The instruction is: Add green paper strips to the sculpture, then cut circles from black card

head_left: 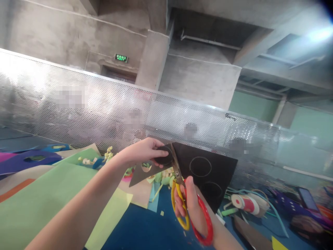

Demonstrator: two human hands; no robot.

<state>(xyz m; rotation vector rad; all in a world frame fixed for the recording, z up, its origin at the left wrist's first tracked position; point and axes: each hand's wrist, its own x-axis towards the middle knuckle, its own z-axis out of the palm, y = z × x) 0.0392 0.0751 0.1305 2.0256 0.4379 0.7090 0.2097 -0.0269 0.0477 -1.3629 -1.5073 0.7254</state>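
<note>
My left hand (pixel 152 151) pinches a round part of a black paper sheet (pixel 182 152) between thumb and fingers. To the right of the blades, the sheet carries drawn circle outlines (pixel 200 166); to the left, a pointed strip of it (pixel 142 177) hangs down with a round gap. My right hand (pixel 191 198) is closed around the handles of a pair of scissors, one loop yellow and one red (pixel 206 222). The scissor blades (pixel 175 159) point up and lie against the paper beside the round part. Whether the blades are fully closed I cannot tell.
A green paper sheet (pixel 49 198) and a pale yellow one (pixel 111 215) lie at left, near purple cut paper (pixel 15 166). Small paper scraps sit behind my hands. A spool (pixel 244 203) and a phone (pixel 308 199) lie at right. A perforated metal panel (pixel 104 104) stands behind.
</note>
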